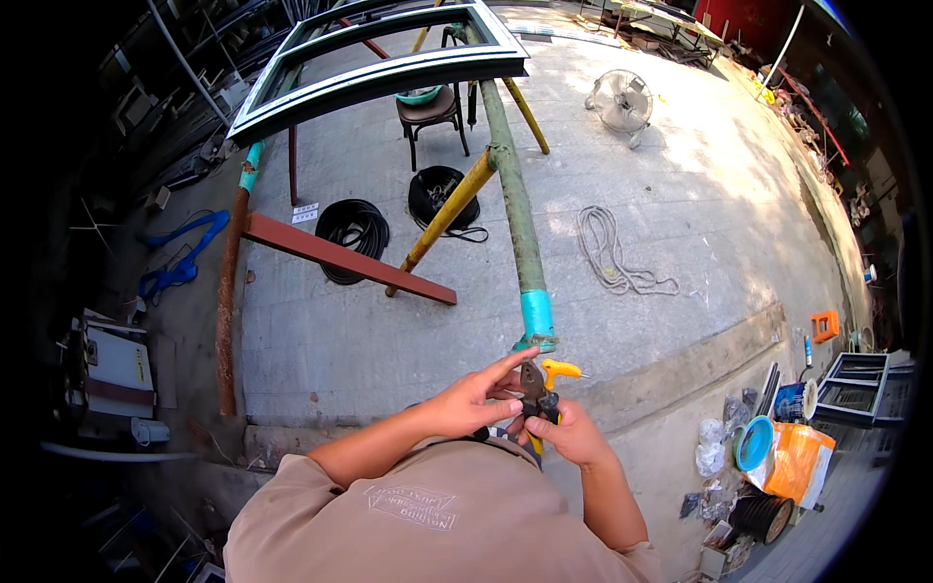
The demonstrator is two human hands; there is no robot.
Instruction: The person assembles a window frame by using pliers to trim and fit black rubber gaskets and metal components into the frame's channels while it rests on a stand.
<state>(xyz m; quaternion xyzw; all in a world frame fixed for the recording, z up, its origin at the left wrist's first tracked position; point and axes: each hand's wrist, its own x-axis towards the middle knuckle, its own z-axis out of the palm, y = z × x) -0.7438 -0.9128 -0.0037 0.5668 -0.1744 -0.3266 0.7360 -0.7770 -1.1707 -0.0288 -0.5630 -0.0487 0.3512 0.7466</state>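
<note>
Pliers [532, 381] at lower centre, right hand [575, 436] wrapped round the handles [550, 407]; left hand [465, 404] just beside, can't tell its grip tbh.

A window frame [379, 94] lies across a pipe trestle [455, 201], a cable coil [377, 238] left of its right rail [518, 209], rope [614, 282] right. Behind the coil, a basin [419, 96] sits on a chair [431, 112]; before the rail, the right hand [575, 434] holds pliers [532, 381].
</note>
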